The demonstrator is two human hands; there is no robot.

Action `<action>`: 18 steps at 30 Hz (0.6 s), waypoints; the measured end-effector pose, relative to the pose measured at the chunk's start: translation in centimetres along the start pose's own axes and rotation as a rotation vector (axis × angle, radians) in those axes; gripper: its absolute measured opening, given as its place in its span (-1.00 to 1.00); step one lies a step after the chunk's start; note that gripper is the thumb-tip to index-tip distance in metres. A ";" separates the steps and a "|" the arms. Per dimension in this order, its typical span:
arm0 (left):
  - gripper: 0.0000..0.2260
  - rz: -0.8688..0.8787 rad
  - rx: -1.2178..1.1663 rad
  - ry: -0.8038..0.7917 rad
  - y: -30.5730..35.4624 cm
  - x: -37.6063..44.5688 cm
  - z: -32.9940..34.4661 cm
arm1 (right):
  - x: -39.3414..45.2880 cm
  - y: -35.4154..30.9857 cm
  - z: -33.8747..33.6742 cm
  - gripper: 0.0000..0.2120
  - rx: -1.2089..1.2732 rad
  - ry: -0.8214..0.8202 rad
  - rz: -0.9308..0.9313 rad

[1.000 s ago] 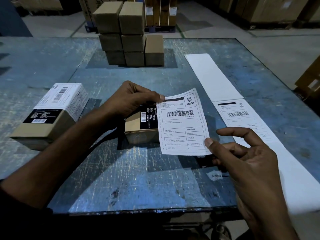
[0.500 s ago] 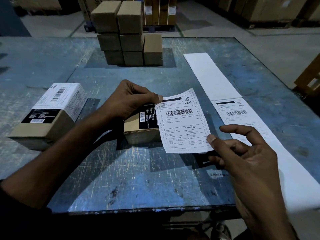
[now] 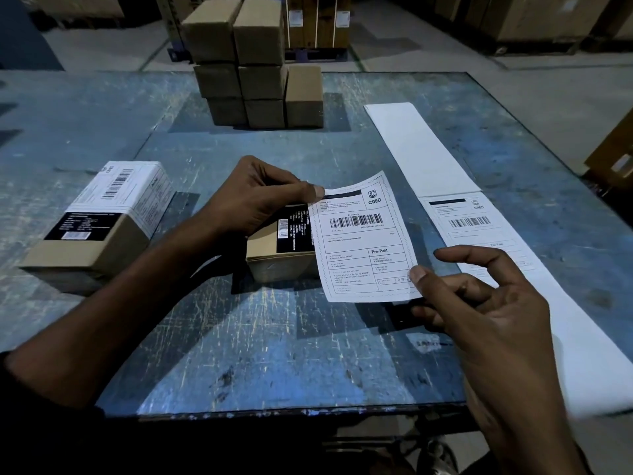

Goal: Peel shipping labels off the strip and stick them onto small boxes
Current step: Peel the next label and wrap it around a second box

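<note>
Barely shifted, label stays pinched by left hand and right hand fingers.

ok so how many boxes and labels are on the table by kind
Plain unlabelled boxes in the stack: 7 visible
Box already labelled: 1
Box being labelled: 1
Peeled label held in both hands: 1
Label on the strip: 1
Total: 11

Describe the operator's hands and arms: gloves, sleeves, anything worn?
Both hands are bare: no gloves, rings or watch on the left hand or right hand. The forearms are uncovered. A dark sleeve edge shows only on the left arm near the frame's edge; the right arm's upper part is out of frame.
</note>
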State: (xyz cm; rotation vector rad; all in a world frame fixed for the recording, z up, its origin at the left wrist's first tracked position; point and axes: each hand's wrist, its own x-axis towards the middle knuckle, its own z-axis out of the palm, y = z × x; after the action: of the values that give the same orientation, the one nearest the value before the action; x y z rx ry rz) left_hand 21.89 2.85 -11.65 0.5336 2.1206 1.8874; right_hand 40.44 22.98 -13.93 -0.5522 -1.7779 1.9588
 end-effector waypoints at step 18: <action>-0.85 0.006 0.035 -0.045 -0.4 0.4 -0.5 | 0.0 0.1 0.0 -0.78 -0.022 -0.004 -0.018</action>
State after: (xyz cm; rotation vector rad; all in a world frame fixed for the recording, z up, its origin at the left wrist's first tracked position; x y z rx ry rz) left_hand 21.27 2.52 -11.95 0.5842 2.1292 1.8272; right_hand 40.45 23.01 -14.04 -0.5384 -1.8023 1.9323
